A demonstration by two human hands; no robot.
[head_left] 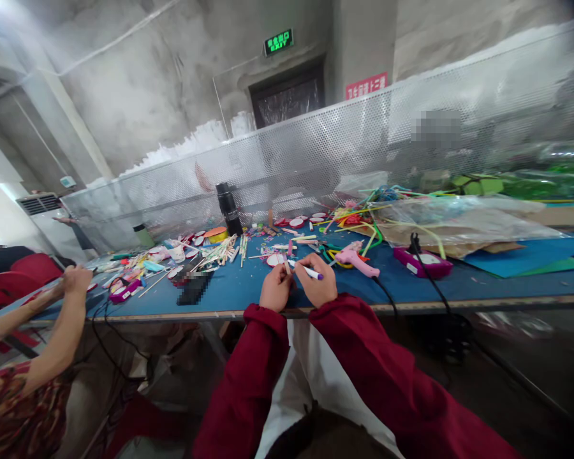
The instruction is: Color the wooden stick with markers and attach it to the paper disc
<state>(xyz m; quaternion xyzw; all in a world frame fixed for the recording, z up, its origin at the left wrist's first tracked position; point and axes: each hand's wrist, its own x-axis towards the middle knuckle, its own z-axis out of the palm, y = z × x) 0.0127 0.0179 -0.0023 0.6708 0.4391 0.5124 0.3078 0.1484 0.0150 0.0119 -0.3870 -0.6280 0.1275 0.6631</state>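
Observation:
My right hand (pixel 321 280) is closed around a white marker (pixel 312 272) with a purple end, its tip pointing left. Close beside it, my left hand (pixel 275 290) pinches a small pale stick (pixel 287 264) near the marker's tip. Whether the tip touches the stick I cannot tell. Just beyond my fingers lies a round white disc (pixel 273 259) with a red edge. To the right of my hands, a pink hot glue gun (pixel 356 258) rests on the blue table (pixel 249 292).
A black bottle (pixel 229 210) stands behind bundles of pale sticks (pixel 222 250). Purple boxes (pixel 423 262) with cables sit on the table. Plastic film (pixel 463 220) covers cardboard at right. A perforated metal panel (pixel 287 162) runs behind. Another person's hands (pixel 76 278) are at far left.

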